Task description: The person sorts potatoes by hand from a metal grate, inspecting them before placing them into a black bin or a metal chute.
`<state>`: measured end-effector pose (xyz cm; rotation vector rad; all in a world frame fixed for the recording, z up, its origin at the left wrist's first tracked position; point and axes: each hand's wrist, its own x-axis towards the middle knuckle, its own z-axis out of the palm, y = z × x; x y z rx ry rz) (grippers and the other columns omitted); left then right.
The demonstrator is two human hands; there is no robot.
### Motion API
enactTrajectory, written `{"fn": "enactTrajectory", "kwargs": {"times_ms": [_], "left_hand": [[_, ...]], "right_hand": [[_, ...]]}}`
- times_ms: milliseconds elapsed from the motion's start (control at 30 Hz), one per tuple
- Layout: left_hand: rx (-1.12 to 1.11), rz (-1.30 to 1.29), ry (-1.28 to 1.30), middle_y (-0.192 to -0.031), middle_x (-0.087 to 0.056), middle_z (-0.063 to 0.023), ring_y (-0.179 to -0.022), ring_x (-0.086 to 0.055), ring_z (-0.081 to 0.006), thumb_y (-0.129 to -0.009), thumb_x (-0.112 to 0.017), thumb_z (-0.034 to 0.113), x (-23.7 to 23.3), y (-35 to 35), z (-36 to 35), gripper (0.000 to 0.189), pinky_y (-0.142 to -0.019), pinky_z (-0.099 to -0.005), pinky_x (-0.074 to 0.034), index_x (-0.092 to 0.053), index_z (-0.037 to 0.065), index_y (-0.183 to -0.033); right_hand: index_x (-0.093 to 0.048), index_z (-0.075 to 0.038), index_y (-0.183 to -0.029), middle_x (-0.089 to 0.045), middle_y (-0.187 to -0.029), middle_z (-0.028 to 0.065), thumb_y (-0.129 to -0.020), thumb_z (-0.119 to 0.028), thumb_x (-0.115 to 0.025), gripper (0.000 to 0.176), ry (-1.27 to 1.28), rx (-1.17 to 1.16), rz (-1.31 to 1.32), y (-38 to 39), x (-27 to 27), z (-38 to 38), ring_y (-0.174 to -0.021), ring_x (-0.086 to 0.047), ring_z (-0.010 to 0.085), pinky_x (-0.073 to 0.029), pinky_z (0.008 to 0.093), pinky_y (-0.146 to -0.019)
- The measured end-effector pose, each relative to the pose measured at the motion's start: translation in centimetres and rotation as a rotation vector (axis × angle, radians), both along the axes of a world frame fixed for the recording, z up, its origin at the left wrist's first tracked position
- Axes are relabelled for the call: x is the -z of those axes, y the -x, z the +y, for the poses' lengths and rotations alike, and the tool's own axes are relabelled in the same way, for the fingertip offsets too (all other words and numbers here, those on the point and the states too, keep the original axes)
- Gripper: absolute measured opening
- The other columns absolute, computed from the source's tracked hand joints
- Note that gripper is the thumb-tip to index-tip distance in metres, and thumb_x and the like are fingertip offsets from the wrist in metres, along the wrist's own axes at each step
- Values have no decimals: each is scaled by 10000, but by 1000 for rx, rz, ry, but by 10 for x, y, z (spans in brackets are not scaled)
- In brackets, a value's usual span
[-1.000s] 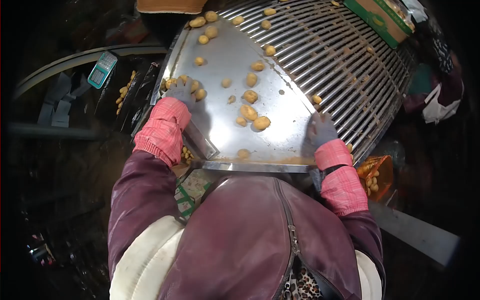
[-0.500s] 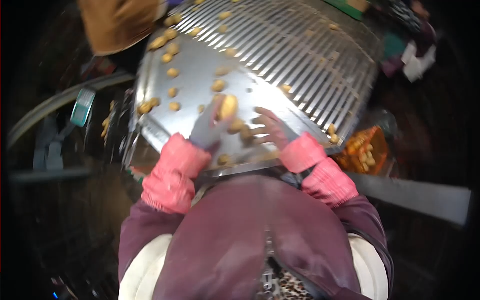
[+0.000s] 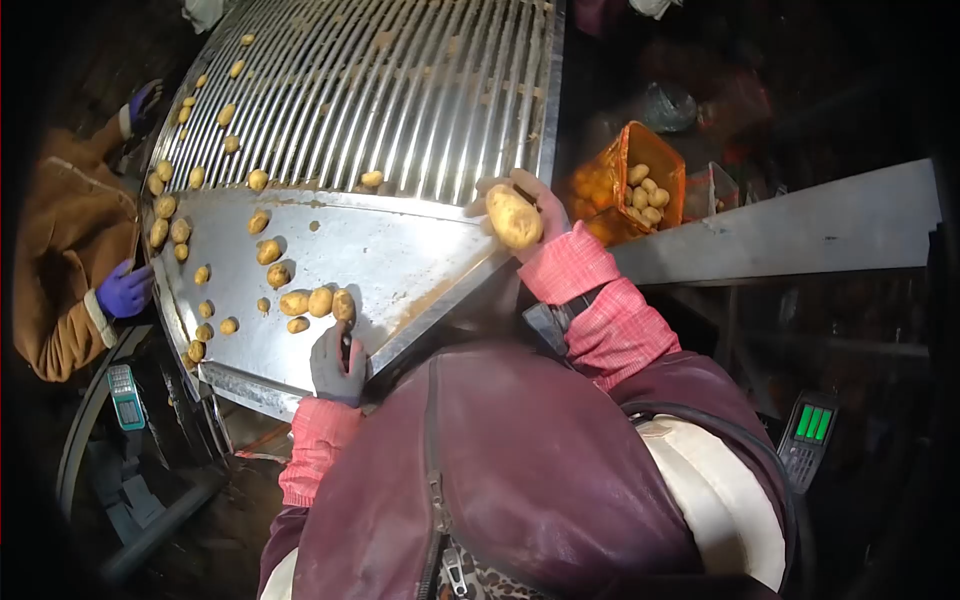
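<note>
My right hand (image 3: 545, 205), in a grey glove, holds a large potato (image 3: 514, 218) over the right edge of the metal table. Its fingers curl around the far side of that potato. Near the table's front edge, my gloved left hand (image 3: 338, 365) has its bent fingers closed at the near end of a smaller potato (image 3: 343, 305), which sits on the sheet metal. Beside that one lie further potatoes (image 3: 320, 302) in a short row. Several more potatoes (image 3: 268, 251) are scattered across the smooth metal sheet (image 3: 390, 240).
Beyond the sheet rises a bank of metal rollers (image 3: 400, 90). An orange crate (image 3: 632, 150) with potatoes stands at the right, behind a grey metal beam (image 3: 800, 220). At the left, a co-worker's purple-gloved hand (image 3: 125, 290) is by the table edge. Two handheld devices hang low.
My view has turned to the right. My right hand has carried a large potato to the table's right edge. My left hand has let go of a potato and is at another.
</note>
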<state>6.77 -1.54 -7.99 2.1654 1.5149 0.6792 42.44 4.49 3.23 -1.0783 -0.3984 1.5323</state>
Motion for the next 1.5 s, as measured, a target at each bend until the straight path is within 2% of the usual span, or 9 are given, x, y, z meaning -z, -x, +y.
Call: {"fn": "enactTrajectory", "kwargs": {"times_ms": [100, 233, 467, 833, 933, 1100, 1167, 1233, 1500], "left_hand": [[-31, -29, 14, -1052, -633, -178, -983, -585, -362, -863, -633, 162, 6, -1, -2, 414, -864, -450, -464, -560, -1, -1237], [-75, 9, 2, -1069, -643, -168, -967, -594, -353, -873, -629, 165, 13, 0, -3, 405, -851, -442, -469, -575, -1, -1238], [-81, -138, 94, -962, -654, -178, -867, -617, -328, -875, -615, 142, 17, 3, -1, 379, -775, -419, -488, -593, -25, -1215], [-16, -341, 134, -869, -650, -175, -746, -621, -301, -880, -600, 134, -12, -23, 5, 350, -679, -382, -500, -605, -60, -1171], [-33, -2, 21, -867, -645, -175, -786, -621, -338, -864, -620, 115, -5, -7, 1, 298, -704, -425, -484, -607, -20, -1130], [-104, 90, -74, -903, -647, -160, -851, -611, -347, -850, -641, 162, 4, -6, -6, 295, -774, -424, -488, -621, 43, -1119], [-84, 144, 71, -925, -647, -162, -882, -612, -359, -856, -630, 185, -12, -7, -3, 288, -797, -431, -484, -623, 50, -1110], [-172, 71, 87, -943, -649, -163, -901, -607, -365, -862, -624, 209, -5, -4, -8, 303, -817, -442, -482, -623, 56, -1124], [-256, 24, 104, -1061, -642, -150, -1029, -583, -356, -894, -615, 231, -2, -2, -13, 315, -902, -450, -471, -622, 59, -1158]], "right_hand": [[-621, 29, -1100, -676, -881, 116, -991, -361, -489, 426, 9, -46, 111, -38, 26, -5, -711, -628, 174, -508, 261, -640], [-619, -3, -1129, -670, -905, 86, -895, -56, -642, 241, -501, -75, -790, -42, 5, -13, -762, -613, 120, -489, 236, -650], [-623, -43, -1118, -678, -1013, 166, -952, -335, -555, 343, -17, 352, 419, -76, 41, -4, -847, -671, 267, -565, 320, -602], [-542, -42, -1142, -626, -994, 139, -903, -278, -659, 355, -123, 1103, 125, -237, 85, -19, -811, -629, 253, -545, 337, -660], [-506, -3, -1268, -607, -1096, 156, -933, -234, -632, 426, -85, 954, 252, -234, 110, 18, -887, -640, 266, -545, 348, -702], [-519, -45, -1322, -623, -1021, 149, -838, -264, -689, 557, -341, -127, -314, -156, 79, 64, -802, -634, 264, -528, 357, -689], [-548, -79, -1315, -599, -1150, 161, -860, -304, -653, 518, -591, -475, -1415, -103, 45, 70, -1009, -610, 301, -506, 376, -847], [-553, -120, -1295, -554, -1173, 173, -754, -362, -693, 609, -803, -694, -1777, -89, 58, 73, -1058, -572, 380, -480, 427, -907], [-598, -84, -1052, -552, -1107, 182, -825, -240, -642, 279, -443, -1185, -1928, -50, 45, 69, -1014, -614, 377, -515, 486, -851]]}}
